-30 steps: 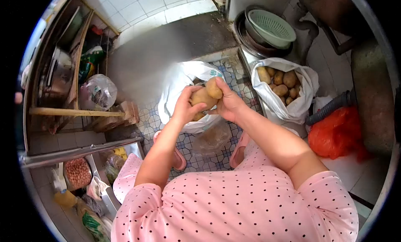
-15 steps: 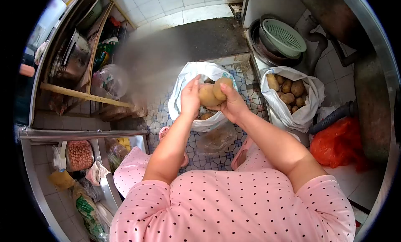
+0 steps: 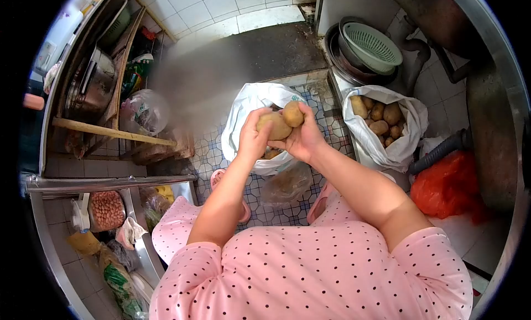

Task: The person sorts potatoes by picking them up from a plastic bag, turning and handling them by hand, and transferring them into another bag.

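Observation:
Both of my hands are over an open white sack [image 3: 235, 132] that stands on the floor between my feet. My left hand [image 3: 254, 135] is wrapped round a large potato [image 3: 278, 127]. In my right hand [image 3: 308, 138] is a smaller, rounder potato [image 3: 293, 114], gripped near the thumb, while the fingers reach under the large one. The two potatoes touch or nearly touch. More potatoes show in part inside the sack beneath my hands; most of its contents are hidden.
At the right a second white sack [image 3: 406, 146] holds several potatoes. Behind it a green colander [image 3: 373, 46] sits in stacked basins. A clear plastic bag [image 3: 287, 184] lies before the near sack. A red bag [image 3: 448, 184] is at the right, a wooden shelf [image 3: 113, 131] at the left.
The smaller potato has turned and shifted slightly up in my right hand, which has opened more beneath it. My left hand has moved a little further over the large potato.

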The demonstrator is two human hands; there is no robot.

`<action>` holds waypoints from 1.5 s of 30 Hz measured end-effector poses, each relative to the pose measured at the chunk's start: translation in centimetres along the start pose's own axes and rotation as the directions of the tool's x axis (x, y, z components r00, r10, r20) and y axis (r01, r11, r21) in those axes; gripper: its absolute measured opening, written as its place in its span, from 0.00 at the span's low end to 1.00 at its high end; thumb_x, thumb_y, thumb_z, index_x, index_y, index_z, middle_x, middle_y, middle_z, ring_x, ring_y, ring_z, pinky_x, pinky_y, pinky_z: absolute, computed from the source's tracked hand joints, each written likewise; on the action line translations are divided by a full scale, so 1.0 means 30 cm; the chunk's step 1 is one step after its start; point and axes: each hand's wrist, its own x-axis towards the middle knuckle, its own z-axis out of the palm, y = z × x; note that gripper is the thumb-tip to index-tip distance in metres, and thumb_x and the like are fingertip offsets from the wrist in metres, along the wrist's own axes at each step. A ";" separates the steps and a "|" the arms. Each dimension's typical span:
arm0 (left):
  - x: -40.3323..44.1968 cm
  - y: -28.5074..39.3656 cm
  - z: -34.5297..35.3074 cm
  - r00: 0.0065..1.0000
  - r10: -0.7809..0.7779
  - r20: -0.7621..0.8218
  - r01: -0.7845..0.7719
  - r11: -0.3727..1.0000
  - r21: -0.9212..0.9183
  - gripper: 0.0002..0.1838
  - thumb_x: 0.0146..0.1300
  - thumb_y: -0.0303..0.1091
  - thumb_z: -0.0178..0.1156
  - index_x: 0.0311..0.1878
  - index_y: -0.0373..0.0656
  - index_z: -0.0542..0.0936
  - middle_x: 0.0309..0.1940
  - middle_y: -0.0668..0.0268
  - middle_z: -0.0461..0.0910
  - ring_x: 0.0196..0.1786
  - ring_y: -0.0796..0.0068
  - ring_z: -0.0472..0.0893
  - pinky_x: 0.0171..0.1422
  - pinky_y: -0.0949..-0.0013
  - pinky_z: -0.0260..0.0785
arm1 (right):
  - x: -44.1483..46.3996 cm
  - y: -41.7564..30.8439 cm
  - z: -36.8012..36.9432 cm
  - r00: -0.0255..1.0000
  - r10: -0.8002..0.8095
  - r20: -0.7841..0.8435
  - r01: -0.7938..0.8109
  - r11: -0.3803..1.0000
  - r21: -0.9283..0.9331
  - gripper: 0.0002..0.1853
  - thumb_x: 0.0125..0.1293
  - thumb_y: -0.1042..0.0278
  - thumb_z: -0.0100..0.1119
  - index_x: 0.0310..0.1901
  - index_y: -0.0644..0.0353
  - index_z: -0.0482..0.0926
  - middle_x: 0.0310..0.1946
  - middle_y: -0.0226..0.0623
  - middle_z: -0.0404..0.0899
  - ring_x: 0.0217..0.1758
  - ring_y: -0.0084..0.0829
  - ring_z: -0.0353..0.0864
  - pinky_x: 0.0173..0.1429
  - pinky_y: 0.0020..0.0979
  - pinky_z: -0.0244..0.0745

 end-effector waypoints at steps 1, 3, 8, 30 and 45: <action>0.000 -0.011 -0.005 0.997 -0.081 0.009 0.081 0.996 -0.043 0.18 0.72 0.40 0.43 0.56 0.42 0.75 0.54 0.56 0.76 0.56 0.63 0.75 0.60 0.66 0.67 | -0.001 0.001 0.008 1.000 0.010 -0.005 -0.010 1.000 -0.020 0.34 0.64 0.31 0.40 0.55 0.56 0.68 0.55 0.43 0.71 0.60 0.43 0.73 0.56 0.53 0.76; 0.014 -0.029 -0.017 0.971 -0.236 0.036 0.239 0.963 -0.124 0.17 0.72 0.40 0.45 0.55 0.41 0.76 0.52 0.56 0.76 0.56 0.66 0.75 0.58 0.67 0.68 | 0.001 -0.003 0.007 0.998 0.047 -0.050 -0.051 0.996 -0.067 0.36 0.64 0.31 0.39 0.57 0.57 0.67 0.56 0.44 0.71 0.60 0.43 0.73 0.58 0.53 0.74; 0.034 0.007 -0.034 0.866 -0.434 0.250 0.492 0.643 -0.587 0.20 0.72 0.46 0.47 0.57 0.41 0.73 0.48 0.59 0.77 0.50 0.69 0.78 0.55 0.67 0.71 | -0.006 -0.021 -0.007 0.988 0.150 0.031 -0.147 0.986 -0.073 0.36 0.63 0.33 0.42 0.62 0.55 0.65 0.57 0.40 0.70 0.59 0.41 0.72 0.61 0.53 0.68; 0.025 0.020 -0.154 0.824 -0.295 0.483 0.389 0.915 -0.105 0.39 0.57 0.28 0.65 0.71 0.45 0.58 0.45 0.60 0.78 0.38 0.74 0.80 0.44 0.71 0.73 | 0.046 -0.019 -0.026 0.999 -0.018 -0.050 0.012 0.993 -0.116 0.34 0.64 0.37 0.51 0.61 0.58 0.63 0.58 0.43 0.69 0.58 0.40 0.74 0.54 0.48 0.75; -0.010 -0.008 -0.116 0.885 -0.437 0.159 0.465 0.831 -0.305 0.27 0.62 0.40 0.62 0.63 0.44 0.67 0.46 0.59 0.78 0.35 0.77 0.78 0.39 0.74 0.73 | 0.063 0.013 -0.050 0.996 -0.063 -0.057 0.044 0.957 -0.287 0.29 0.63 0.43 0.55 0.60 0.52 0.65 0.54 0.34 0.71 0.56 0.32 0.73 0.57 0.39 0.72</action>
